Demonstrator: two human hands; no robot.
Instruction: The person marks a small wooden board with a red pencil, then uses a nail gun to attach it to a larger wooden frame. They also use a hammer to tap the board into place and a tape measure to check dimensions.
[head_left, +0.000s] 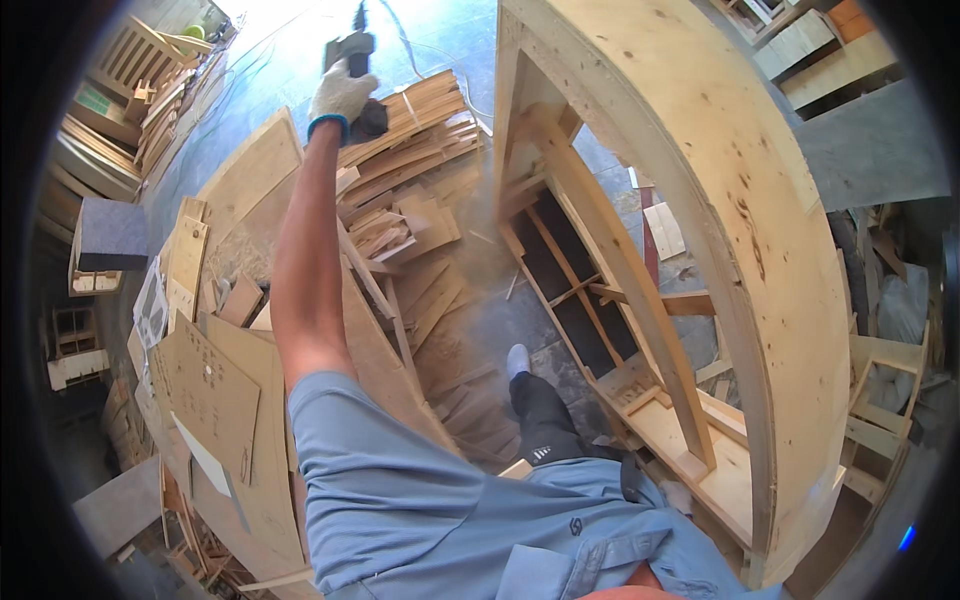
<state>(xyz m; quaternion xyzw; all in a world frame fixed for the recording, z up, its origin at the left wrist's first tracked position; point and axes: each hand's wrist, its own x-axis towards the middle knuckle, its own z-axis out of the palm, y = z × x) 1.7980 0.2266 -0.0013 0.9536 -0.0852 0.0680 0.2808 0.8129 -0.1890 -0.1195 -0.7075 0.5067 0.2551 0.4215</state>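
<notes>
My left arm reaches far forward, and my left hand (343, 92), in a white knitted glove with a teal cuff, is closed around a dark handheld power tool (350, 52). Its exact kind cannot be made out. A narrow dark tip points away from me at the top, and a rounded dark part sits below the hand. Beside my right side, a pale patch that looks like my gloved right hand (678, 496) shows low by the large wooden frame (735, 190); its fingers are hidden. That frame stands tall on my right, with a plywood face and inner crossbars.
Stacked wooden strips (425, 115) lie ahead beneath the tool. Cardboard and board sheets (215, 390) cover the left side. Scrap wood litters the floor around my foot (517, 360). A thin cable or hose (405, 45) runs across the floor. More wooden frames (885, 420) stand at right.
</notes>
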